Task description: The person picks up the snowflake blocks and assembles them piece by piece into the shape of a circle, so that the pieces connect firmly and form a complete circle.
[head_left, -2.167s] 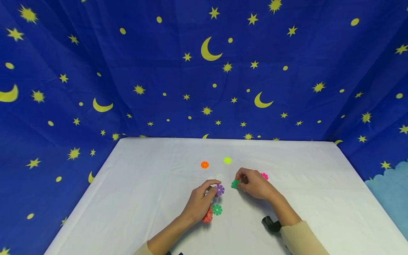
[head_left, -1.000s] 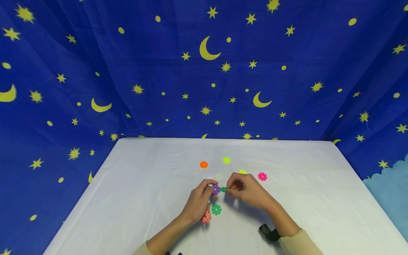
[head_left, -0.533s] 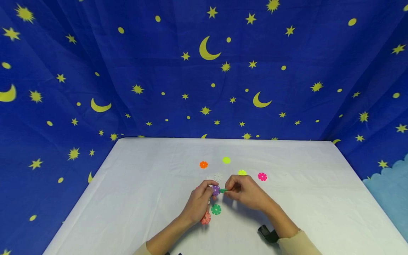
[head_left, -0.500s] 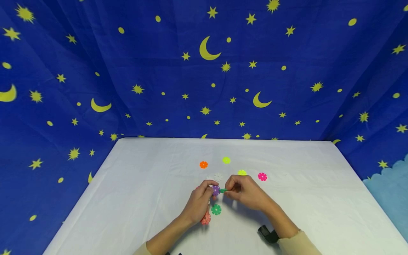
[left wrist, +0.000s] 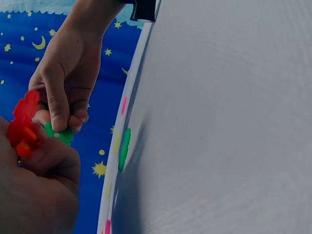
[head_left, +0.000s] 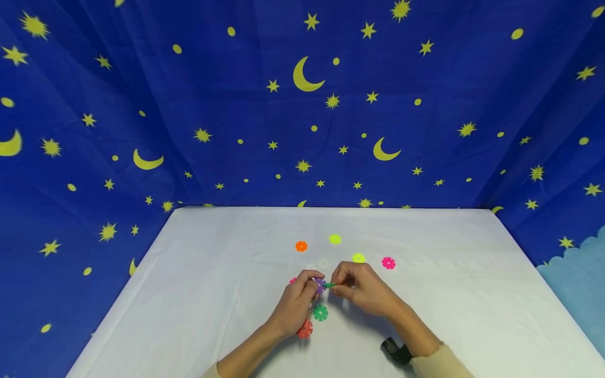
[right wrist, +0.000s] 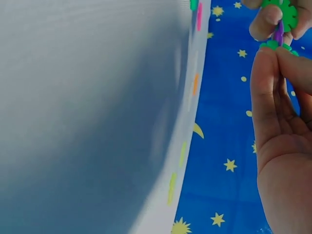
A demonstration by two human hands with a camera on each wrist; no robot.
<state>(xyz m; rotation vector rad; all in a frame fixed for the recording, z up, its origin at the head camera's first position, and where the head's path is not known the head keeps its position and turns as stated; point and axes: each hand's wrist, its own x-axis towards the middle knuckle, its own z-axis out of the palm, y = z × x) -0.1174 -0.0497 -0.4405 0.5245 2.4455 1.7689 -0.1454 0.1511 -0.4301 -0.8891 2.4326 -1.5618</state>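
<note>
My left hand point(head_left: 293, 304) pinches a purple notched snowflake disc point(head_left: 320, 285) between thumb and fingers. Joined red discs point(left wrist: 24, 109) stand out from the same hand in the left wrist view, and a coral-red disc point(head_left: 305, 329) shows below its palm. With thumb and forefinger my right hand point(head_left: 366, 289) pinches a green disc point(head_left: 329, 285), turned edge-on against the purple one's right rim. Another green disc point(right wrist: 287, 15) shows by the left fingers in the right wrist view. Fingers hide how deep the slots engage.
On the white table point(head_left: 227, 262) lie loose discs: green point(head_left: 320, 313), orange point(head_left: 301, 246), yellow point(head_left: 335, 239), another yellow point(head_left: 358, 258), pink point(head_left: 388, 263) and white point(head_left: 323, 264). A black wrist device point(head_left: 396, 352) is by the right sleeve. Starry blue cloth point(head_left: 302, 105) surrounds the table.
My right hand has moved left, bringing its green disc from apart to the purple disc's edge and turning it edge-on. The pink and a yellow disc behind that hand have come into fuller view.
</note>
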